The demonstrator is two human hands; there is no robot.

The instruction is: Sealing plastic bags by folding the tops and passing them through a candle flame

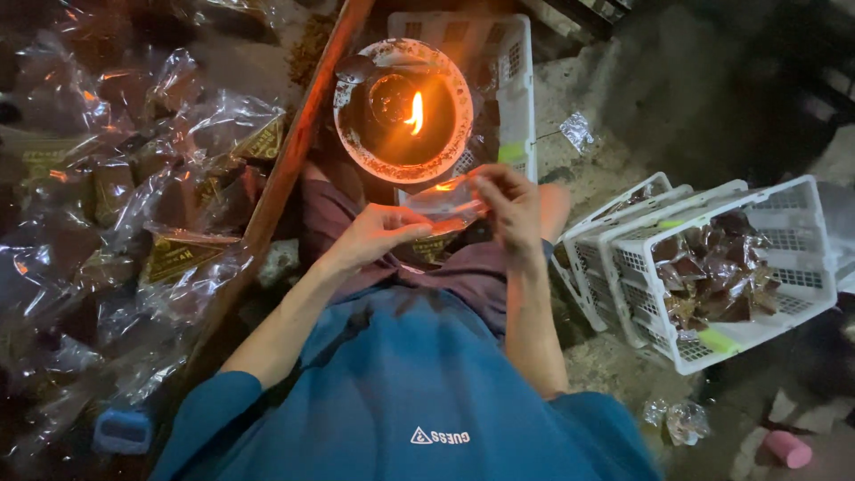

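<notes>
Lighting dim; left side of frame largely lost in glare and shadow. Left hand (374, 236) and right hand (509, 205) each pinch one end of a small clear plastic packet (450, 207), held level between them above the lap, just below the near rim of the flame bowl (403, 111). Packet contents hard to make out; film glossy, orange-lit. Bowl round, crusted rim, open flame at centre; it sits on a white lattice basket (517, 80), mostly hidden beneath it. Heap of crinkled filled packets (151, 205) lies left of a wooden edge (294, 151). Stacked white baskets (712, 267) at right, top one holding dark wrapped pieces. Pink cylinder (788, 448) at lower right corner, identity unclear.
</notes>
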